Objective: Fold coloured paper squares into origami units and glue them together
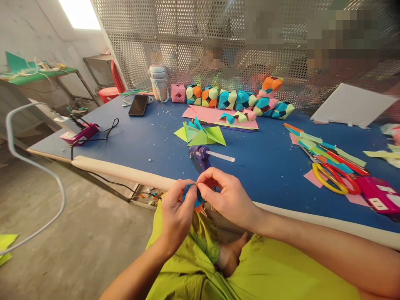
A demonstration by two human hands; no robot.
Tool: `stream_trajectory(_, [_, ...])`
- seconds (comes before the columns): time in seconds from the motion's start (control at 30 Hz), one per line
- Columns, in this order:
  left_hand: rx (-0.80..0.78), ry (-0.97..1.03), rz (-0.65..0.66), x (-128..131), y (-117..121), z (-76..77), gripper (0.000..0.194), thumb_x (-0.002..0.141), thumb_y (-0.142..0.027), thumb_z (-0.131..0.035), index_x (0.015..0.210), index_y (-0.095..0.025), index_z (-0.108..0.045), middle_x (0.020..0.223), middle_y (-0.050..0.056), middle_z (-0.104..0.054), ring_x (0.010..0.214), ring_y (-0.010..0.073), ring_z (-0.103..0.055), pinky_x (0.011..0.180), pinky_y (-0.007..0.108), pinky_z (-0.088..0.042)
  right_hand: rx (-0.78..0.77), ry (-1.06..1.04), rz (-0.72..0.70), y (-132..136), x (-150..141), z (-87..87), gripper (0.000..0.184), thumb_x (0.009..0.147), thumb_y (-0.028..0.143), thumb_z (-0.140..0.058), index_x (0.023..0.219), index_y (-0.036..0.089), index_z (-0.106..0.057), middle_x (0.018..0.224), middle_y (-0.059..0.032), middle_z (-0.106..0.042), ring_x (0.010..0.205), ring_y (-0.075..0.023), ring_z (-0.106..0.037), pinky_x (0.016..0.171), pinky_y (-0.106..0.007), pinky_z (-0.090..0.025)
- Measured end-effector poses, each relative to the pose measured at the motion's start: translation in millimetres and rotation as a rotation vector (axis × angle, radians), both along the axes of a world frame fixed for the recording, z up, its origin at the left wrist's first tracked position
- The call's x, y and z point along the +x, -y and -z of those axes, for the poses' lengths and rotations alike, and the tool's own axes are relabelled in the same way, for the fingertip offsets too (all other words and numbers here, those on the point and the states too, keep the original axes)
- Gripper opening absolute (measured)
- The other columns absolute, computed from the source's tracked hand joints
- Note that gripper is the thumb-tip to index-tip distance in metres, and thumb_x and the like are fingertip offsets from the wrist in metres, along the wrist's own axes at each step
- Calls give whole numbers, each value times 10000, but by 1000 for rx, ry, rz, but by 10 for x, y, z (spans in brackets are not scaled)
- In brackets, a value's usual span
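My left hand (179, 210) is closed around a small folded paper piece (196, 196) in blue and orange, at the table's front edge. From the other side my right hand (226, 196) pinches the same paper piece between thumb and fingers. Much of the piece is hidden behind my fingers. Just beyond my hands a purple glue gun (200, 154) rests on the table with a whitish glue stick (221, 156) poking out. Behind it lie folded green and blue paper pieces (206, 135).
A row of folded paper cubes (227, 100) lines the mesh panel, near a bottle (158, 83) and a phone (138, 105). At right lie paper strips (331, 150), scissors (329, 179) and a magenta box (379, 193). A power strip (79, 134) with cords sits at left.
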State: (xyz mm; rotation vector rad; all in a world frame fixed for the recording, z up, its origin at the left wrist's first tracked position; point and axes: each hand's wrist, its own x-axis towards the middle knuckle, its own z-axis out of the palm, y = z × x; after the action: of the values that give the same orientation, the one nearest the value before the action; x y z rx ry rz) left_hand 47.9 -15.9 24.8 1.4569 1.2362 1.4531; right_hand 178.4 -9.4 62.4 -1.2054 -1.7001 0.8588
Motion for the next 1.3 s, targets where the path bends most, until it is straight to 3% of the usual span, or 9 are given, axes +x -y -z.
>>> stream_trajectory(0.37, [-19,11,9,22,-8,52,140,798,-225,-554,694,-187,-640,630,-29,-585,590,104,-504,573,191,-413,135,133,63,-16,-12,60,82,767,165,-533,690,194,-526,620,30,-580,554,-85,-525,500,-176,-432])
stream_trajectory(0.53, [-12,-7,-3,15,-19,50,135,781,-207,-546,681,-183,-632,603,-35,-576,564,97,-493,553,185,-409,297,220,43,-23,2,111,112,806,150,-522,706,201,-521,656,20,-576,582,-91,-529,554,-195,-444])
stream_trajectory(0.67, [-43,13,-64,11,-26,54,139,779,-236,-557,669,-183,-624,584,-37,-561,543,95,-486,525,183,-409,408,211,-57,-14,29,143,115,891,173,-474,815,187,-559,767,-19,-597,696,-113,-570,652,-229,-477])
stream_trajectory(0.83, [-41,68,-157,10,-34,76,119,787,-265,-579,711,-194,-636,620,-27,-598,547,100,-517,507,188,-421,282,92,-143,57,27,113,183,891,202,-482,1046,188,-580,973,-53,-637,843,-132,-614,761,-257,-514])
stream_trajectory(1.0, [26,85,-175,36,-51,117,96,780,-229,-586,711,-196,-645,654,-19,-630,589,104,-554,558,191,-454,129,77,-53,92,-14,94,42,844,218,-530,859,183,-549,784,3,-579,704,-107,-569,673,-223,-486])
stream_trajectory(1.13, [53,104,-166,38,-67,196,115,799,-232,-571,719,-190,-641,650,-16,-612,585,105,-541,539,191,-446,129,84,-32,56,-17,117,53,852,191,-509,826,187,-555,755,12,-580,679,-98,-561,641,-207,-467])
stream_trajectory(1.3, [117,128,-49,-20,-64,254,146,838,-263,-524,833,-194,-652,742,1,-645,654,125,-577,606,218,-479,148,101,-31,-2,16,144,80,865,205,-512,838,184,-584,771,1,-602,683,-100,-577,651,-213,-477])
